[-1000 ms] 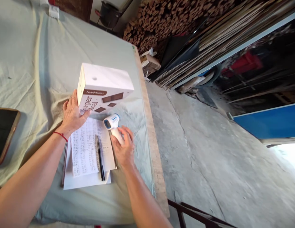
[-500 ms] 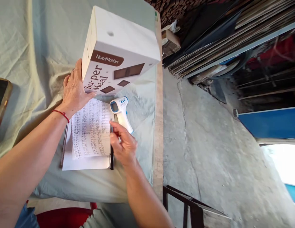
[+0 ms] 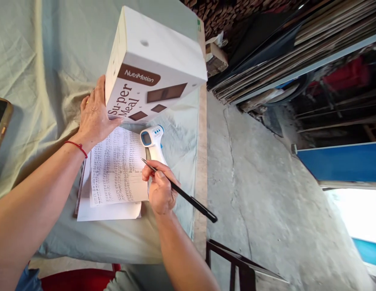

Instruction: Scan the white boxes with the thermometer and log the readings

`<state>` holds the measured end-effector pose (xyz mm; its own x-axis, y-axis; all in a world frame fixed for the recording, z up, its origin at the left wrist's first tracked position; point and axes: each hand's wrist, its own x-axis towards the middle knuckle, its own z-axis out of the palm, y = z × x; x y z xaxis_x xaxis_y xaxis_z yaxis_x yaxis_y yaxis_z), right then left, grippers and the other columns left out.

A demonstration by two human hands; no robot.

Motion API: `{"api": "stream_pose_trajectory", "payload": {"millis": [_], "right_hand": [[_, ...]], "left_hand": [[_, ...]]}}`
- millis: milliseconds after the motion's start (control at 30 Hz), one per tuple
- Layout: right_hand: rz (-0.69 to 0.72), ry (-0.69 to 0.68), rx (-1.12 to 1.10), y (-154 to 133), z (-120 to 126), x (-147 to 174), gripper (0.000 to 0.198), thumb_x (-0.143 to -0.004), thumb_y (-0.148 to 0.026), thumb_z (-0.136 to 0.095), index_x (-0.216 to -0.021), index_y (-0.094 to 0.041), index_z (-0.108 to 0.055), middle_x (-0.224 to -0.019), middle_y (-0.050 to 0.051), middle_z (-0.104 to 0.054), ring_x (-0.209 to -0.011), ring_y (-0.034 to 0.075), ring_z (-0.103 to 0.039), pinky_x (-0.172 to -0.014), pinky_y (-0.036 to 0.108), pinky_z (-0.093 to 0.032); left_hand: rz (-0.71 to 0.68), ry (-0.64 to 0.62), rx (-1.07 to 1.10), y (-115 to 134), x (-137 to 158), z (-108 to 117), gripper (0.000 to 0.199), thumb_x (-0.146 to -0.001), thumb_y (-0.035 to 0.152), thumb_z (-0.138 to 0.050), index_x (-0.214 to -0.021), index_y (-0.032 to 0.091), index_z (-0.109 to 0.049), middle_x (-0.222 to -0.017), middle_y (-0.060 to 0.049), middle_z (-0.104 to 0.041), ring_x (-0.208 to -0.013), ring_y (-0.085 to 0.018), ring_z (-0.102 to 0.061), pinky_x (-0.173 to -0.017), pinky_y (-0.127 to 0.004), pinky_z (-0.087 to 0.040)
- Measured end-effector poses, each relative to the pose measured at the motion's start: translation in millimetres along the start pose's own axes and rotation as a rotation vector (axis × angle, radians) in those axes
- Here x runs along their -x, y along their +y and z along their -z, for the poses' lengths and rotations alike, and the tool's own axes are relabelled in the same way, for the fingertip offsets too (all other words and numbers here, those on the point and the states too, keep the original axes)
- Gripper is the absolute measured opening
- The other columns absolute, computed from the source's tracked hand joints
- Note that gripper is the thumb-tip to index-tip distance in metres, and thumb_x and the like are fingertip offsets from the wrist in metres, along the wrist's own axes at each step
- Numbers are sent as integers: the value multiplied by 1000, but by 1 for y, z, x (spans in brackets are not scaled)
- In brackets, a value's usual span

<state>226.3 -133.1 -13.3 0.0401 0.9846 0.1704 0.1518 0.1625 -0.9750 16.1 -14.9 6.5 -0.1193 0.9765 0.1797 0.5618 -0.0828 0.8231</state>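
My left hand (image 3: 98, 115), with a red string on its wrist, grips the lower left corner of a white printed box (image 3: 166, 44). The fingers lie along the box's left side and the thumb is stretched along its bottom edge. A black pen (image 3: 188, 197) is pinched in my right hand (image 3: 162, 188), its tip pointing to the upper left over the right edge of a handwritten sheet (image 3: 118, 173). Other papers lie beneath that sheet. A white and blue infrared thermometer (image 3: 152, 139) sits just beyond my right hand, its handle's lower end hidden by the fingers.
A phone (image 3: 0, 121) lies at the left on the cloth-covered table (image 3: 21, 60). The table's right edge drops to a concrete floor (image 3: 267, 194). A dark metal frame (image 3: 233, 262) stands at the lower right, and a red chair (image 3: 75, 279) is below.
My right hand has lifted the pen from the paper's right edge. The pen has swung from upright to slanting. My left hand stays at the box.
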Motion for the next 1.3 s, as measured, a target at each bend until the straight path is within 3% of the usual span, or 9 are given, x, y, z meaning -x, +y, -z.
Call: {"api": "stream_pose_trajectory", "payload": {"millis": [167,367,533,800,1133,1300], "right_hand": [[-156,1,123,0,-3,-2,8,-78,-27,-62,-84,-22,-63,-58,-6,-53,-49,10,-46,-48,25,-38],[-3,15,264,1,-5,-4,9,-74,-24,-59,-67,-25,-54,-53,-7,-52,-46,10,-44,-43,24,-36],[92,-17,295,2,-5,-4,11,-76,-22,-58,-66,-25,-53,-53,-7,-53,-46,11,-47,-45,24,-40],[115,-67,298,-1,-5,-6,12,-78,-22,-57,-69,-26,-50,-52,-8,-51,-45,10,-46,-45,24,-39],[118,-78,303,-3,-4,-7,12,-77,-21,-56,-66,-25,-49,-51,-9,-52,-43,9,-45,-43,23,-36],[136,9,290,0,-5,-7,11,-78,-20,-55,-68,-24,-51,-53,-8,-52,-44,10,-47,-43,22,-38]], "left_hand": [[9,9,-2,1,0,0,93,-69,31,-80,-150,34,-34,-155,-5,-45,-156,-38,-23,-130,-57,-17],[34,-2,12,5,0,1,92,-69,32,-81,-148,37,-35,-153,-2,-47,-157,-37,-20,-131,-56,-19],[22,2,-12,5,0,1,93,-70,34,-80,-149,39,-33,-154,0,-47,-156,-36,-24,-132,-56,-18],[7,-1,-22,5,1,1,95,-72,34,-80,-152,39,-30,-155,0,-44,-154,-36,-28,-132,-57,-16],[-118,30,34,-16,-4,-5,94,-69,35,-78,-149,43,-29,-151,-2,-49,-153,-39,-28,-129,-66,-15],[-129,8,50,-19,-5,-5,99,-70,36,-77,-153,43,-23,-152,-2,-48,-155,-40,-25,-129,-68,-14]]}}
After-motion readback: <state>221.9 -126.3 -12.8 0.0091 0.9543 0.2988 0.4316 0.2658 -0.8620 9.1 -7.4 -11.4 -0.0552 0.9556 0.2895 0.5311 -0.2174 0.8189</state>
